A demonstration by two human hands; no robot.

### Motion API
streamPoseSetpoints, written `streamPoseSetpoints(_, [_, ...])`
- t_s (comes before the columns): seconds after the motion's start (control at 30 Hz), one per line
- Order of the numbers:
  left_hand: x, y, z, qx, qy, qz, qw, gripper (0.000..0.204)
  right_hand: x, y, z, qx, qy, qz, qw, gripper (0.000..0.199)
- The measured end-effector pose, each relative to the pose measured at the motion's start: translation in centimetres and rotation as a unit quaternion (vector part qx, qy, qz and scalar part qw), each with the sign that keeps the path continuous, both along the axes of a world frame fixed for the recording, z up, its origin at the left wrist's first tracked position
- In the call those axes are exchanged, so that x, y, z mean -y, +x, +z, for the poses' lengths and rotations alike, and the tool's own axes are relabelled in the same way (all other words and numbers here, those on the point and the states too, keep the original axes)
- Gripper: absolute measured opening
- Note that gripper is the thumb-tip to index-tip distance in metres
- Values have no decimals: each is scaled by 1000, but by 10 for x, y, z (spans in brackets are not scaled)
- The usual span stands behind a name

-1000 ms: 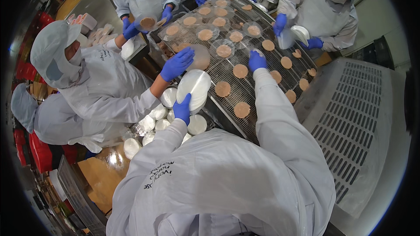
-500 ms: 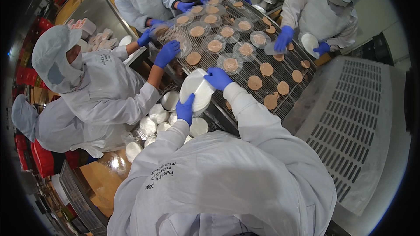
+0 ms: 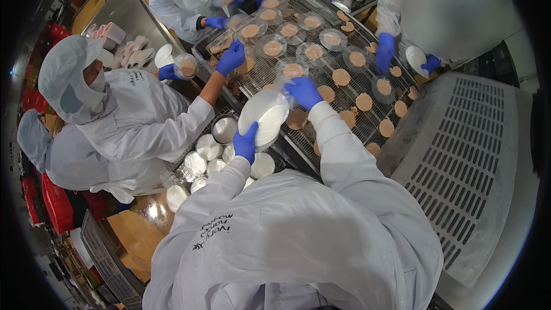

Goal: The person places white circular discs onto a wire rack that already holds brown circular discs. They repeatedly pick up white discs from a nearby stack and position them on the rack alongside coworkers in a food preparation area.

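**Stack of lids held at the edge of the wire belt**

I hold a stack of white round lids (image 3: 264, 116) between my two hands, just at the near edge of the wire conveyor belt (image 3: 367, 40). My left hand (image 3: 247, 142) is closed on the lower rim of the stack, thumb on top and fingers beneath, so it carries the weight. My right hand (image 3: 304, 92) curls its fingers over the upper rim, on the belt side; I judge this grip lets me peel off the top lid while the stack stays tilted toward me. The stack hangs over the belt's near edge, above the metal cups (image 3: 224, 129) that stand below the belt. On the belt beyond my right hand lie the round brown patties (image 3: 363, 101), some bare, some already inside clear containers (image 3: 313, 51). They sit in rows across the belt, within reach of everyone standing along it. Across the belt's left side a co-worker's hand (image 3: 231, 57) in a blue glove reaches onto the mesh.
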State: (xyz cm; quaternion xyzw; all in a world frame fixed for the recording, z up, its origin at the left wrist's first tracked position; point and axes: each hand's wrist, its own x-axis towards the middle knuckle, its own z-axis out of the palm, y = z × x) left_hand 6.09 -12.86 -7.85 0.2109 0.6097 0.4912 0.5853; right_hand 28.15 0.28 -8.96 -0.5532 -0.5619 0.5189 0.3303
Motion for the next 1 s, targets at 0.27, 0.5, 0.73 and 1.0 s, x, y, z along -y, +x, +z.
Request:
streamPoseSetpoints(0.27, [-1,-5,10,0,-23,14,1000,52,-50,123,33,412,18,-156,897,35])
streamPoseSetpoints(0.5, [0,17,8,4,-17,-3,1000,53,-56,118,-51,439,259,-113,853,29])
streamPoseSetpoints(0.73, [8,6,38,12,-23,13,1000,50,16,-3,47,135,125,9,983,31])
streamPoseSetpoints(1.0, [1,2,61,33,-4,22,999,48,20,-21,66,23,120,-29,992,29])
